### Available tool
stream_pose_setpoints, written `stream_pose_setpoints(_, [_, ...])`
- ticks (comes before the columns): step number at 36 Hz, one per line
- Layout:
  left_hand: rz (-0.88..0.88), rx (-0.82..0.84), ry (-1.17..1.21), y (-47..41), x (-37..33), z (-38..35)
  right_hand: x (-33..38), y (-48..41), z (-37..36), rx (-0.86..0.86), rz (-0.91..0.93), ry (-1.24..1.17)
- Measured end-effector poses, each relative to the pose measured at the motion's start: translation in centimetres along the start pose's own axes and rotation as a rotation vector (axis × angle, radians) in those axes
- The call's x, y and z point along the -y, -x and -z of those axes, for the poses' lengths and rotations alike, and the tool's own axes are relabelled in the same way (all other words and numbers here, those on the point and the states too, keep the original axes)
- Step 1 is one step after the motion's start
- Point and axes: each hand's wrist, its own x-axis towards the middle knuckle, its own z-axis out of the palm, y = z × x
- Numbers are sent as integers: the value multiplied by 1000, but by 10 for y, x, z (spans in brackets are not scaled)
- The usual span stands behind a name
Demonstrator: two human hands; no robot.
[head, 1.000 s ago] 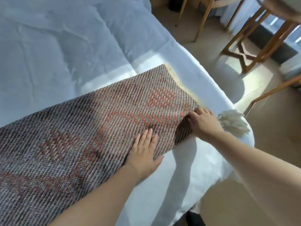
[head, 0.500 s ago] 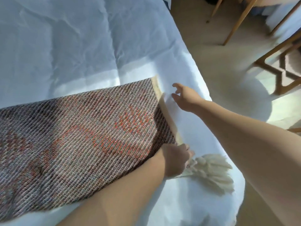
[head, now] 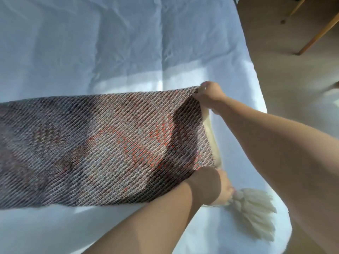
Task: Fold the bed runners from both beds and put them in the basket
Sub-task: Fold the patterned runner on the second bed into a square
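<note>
A woven bed runner (head: 102, 143) in grey-brown with an orange-red pattern lies across the white bed (head: 110, 48), reaching past the left edge of view. Its right end is lifted off the sheet and shows a cream underside (head: 211, 136). My right hand (head: 208, 95) grips the far corner of that end. My left hand (head: 220, 189) holds the near corner, its fingers mostly hidden under the cloth. A cream tassel (head: 255, 215) spreads on the sheet just right of my left hand. No basket is in view.
The bed's right edge curves down to a beige floor (head: 293, 88). Wooden chair legs (head: 319, 32) stand at the top right.
My right hand has gone from hovering open beside the far corner to gripping it. The runner's end has lifted, and the view has shifted right and closer.
</note>
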Motion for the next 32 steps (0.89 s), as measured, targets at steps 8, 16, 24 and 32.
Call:
stream_pose_setpoints(8, [293,-65,127,66,4,33,34,33,24,-66,108,88])
stream_pose_setpoints(16, [701,-182,426,188,19,38,98,81,45,-79,236,107])
stream_pose_setpoints(24, [883,-557,531,299,3,78,184,134,52,-70,335,122])
stream_pose_setpoints(32, [1034,-619,608,385,-14,96,255,184,42,-15,294,19])
